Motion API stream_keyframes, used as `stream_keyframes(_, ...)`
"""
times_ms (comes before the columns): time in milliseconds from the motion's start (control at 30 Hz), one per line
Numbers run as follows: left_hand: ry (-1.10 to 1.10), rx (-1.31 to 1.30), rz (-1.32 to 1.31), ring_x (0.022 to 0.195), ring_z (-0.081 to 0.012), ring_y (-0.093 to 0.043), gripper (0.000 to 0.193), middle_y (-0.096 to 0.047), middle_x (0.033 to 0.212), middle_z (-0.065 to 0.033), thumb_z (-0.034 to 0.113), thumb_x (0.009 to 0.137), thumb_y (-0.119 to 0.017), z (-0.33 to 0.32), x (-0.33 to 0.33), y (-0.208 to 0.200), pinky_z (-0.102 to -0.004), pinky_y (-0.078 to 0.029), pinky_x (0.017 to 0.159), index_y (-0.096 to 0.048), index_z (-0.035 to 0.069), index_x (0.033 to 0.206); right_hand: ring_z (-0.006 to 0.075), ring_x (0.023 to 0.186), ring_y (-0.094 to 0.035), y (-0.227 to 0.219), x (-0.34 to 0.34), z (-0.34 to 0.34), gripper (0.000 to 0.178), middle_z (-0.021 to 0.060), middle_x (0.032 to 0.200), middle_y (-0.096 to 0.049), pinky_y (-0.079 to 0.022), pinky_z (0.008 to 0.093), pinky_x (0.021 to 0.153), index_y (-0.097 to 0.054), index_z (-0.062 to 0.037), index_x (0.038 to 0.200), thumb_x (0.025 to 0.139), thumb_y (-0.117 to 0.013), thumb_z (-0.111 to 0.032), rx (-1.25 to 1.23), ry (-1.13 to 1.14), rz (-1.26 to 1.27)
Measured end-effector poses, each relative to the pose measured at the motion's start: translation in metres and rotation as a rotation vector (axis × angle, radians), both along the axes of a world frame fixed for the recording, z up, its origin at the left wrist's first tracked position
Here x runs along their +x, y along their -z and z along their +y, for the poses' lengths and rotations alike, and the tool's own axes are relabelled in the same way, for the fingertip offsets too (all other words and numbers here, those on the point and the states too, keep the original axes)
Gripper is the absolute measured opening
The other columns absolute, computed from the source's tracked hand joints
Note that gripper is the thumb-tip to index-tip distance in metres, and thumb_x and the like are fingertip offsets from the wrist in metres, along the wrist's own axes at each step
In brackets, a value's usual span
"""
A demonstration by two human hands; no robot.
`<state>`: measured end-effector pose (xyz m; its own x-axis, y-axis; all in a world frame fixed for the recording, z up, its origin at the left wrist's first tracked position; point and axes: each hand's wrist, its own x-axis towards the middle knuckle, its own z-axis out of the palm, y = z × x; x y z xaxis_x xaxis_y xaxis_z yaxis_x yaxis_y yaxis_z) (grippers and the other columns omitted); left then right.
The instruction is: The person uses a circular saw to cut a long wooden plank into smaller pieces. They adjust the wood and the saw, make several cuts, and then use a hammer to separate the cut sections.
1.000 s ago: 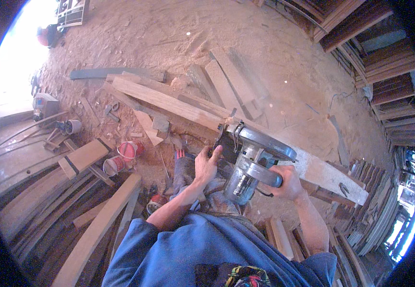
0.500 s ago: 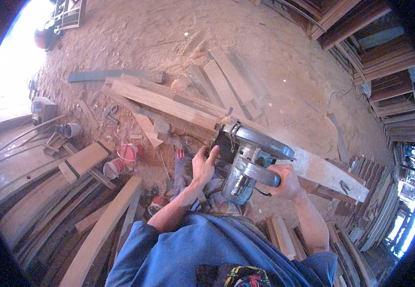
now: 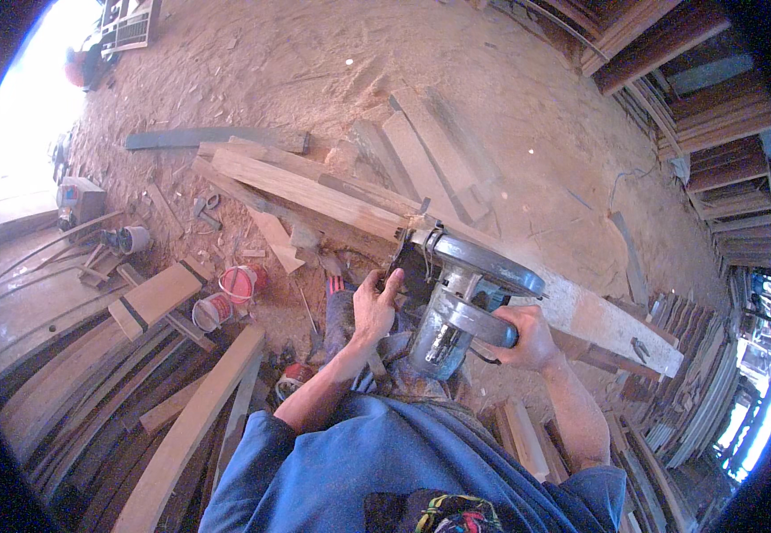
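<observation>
A silver circular saw [image 3: 443,324] rests over a long wooden beam on a raised work plank, a little right of the middle. My right hand [image 3: 526,338] is wrapped round its rear handle. At the saw's front left, my left hand [image 3: 375,306] grips the edge of its dark base, thumb up. The pale wooden beam [image 3: 305,191] stretches from the saw toward the far left. To the right, the whitish work plank [image 3: 625,329] emerges from under the saw. The blade itself is hidden by the guard and base.
Loose planks [image 3: 425,155] lie on the sawdust-strewn floor beyond the beam. Red buckets [image 3: 241,282] stand at my left, near a wood block [image 3: 156,300] and stacked boards [image 3: 92,391]. More timber is piled at the right [image 3: 696,391]. Lumber racks [image 3: 714,115] line the far right.
The saw and both hands have shifted very slightly left along the beam. My grip on the saw looks the same.
</observation>
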<state>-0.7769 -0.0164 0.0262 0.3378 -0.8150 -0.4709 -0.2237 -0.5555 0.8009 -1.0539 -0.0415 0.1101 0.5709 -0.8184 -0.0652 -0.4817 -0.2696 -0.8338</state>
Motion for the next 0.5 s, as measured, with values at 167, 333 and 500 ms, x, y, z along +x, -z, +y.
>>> stream_keyframes(167, -0.019, -0.039, -0.02, 0.061, -0.0182, -0.068, 0.053, -0.07, 0.077, -0.0124, 0.049, 0.095, -0.066, 0.001, -0.002, -0.006, -0.0325, -0.05, 0.058, -0.066, -0.005, 0.099, 0.0325, 0.066, -0.068, 0.0, 0.001, 0.002, 0.034, 0.017, 0.073, -0.066, -0.052, 0.0386, 0.062, -0.069, 0.0004, 0.091, 0.063, -0.084, -0.012, 0.016, 0.012, -0.002)
stream_keyframes(333, -0.013, -0.018, -0.009, 0.063, -0.0179, -0.07, 0.053, -0.07, 0.078, -0.0124, 0.048, 0.095, -0.067, -0.002, -0.002, -0.015, -0.032, -0.051, 0.058, -0.065, -0.004, 0.098, 0.0328, 0.066, -0.069, -0.003, 0.002, 0.0, 0.033, 0.0167, 0.074, -0.066, -0.052, 0.0387, 0.06, -0.069, 0.0004, 0.09, 0.063, -0.084, -0.011, 0.007, -0.007, 0.012)
stream_keyframes(500, -0.02, -0.023, -0.002, 0.064, -0.0182, -0.071, 0.053, -0.069, 0.076, -0.0115, 0.048, 0.095, -0.067, 0.001, -0.001, -0.007, -0.0328, -0.051, 0.056, -0.065, -0.004, 0.096, 0.0323, 0.066, -0.069, 0.0, 0.001, 0.003, 0.032, 0.0157, 0.074, -0.067, -0.052, 0.0385, 0.06, -0.069, -0.0001, 0.089, 0.063, -0.083, -0.012, -0.005, 0.007, 0.009)
